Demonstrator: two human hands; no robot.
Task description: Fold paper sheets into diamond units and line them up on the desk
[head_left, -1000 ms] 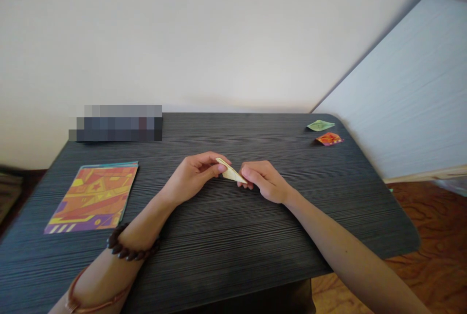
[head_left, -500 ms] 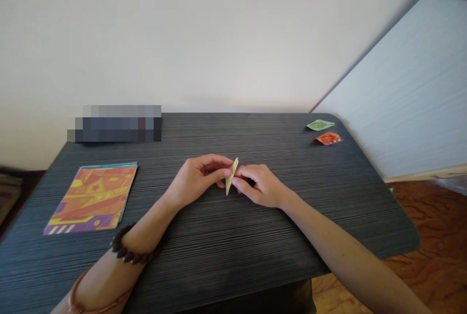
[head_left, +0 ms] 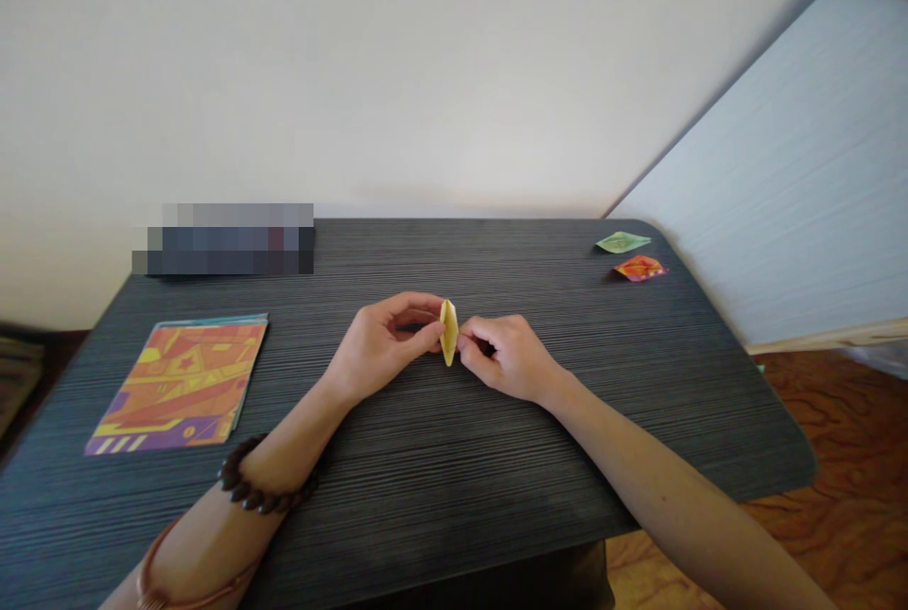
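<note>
A small folded yellow paper piece (head_left: 448, 331) stands upright on its tip above the middle of the dark striped table (head_left: 440, 478). My left hand (head_left: 383, 345) pinches its left side with thumb and fingers. From the right, my right hand (head_left: 507, 357) pinches the other side. Both hands rest just over the tabletop, fingertips meeting at the paper. A dark bead bracelet and a thin cord circle my left wrist.
A stack of patterned orange and purple paper sheets (head_left: 181, 385) lies at the left of the table. Two folded paper shapes, one green (head_left: 622, 242) and one orange-red (head_left: 639, 269), sit at the far right corner. A white panel (head_left: 794, 184) leans beyond the right edge.
The yellow paper piece has turned from lying slanted between my fingers to standing upright. Both hands shifted slightly and stay pinched on it.
</note>
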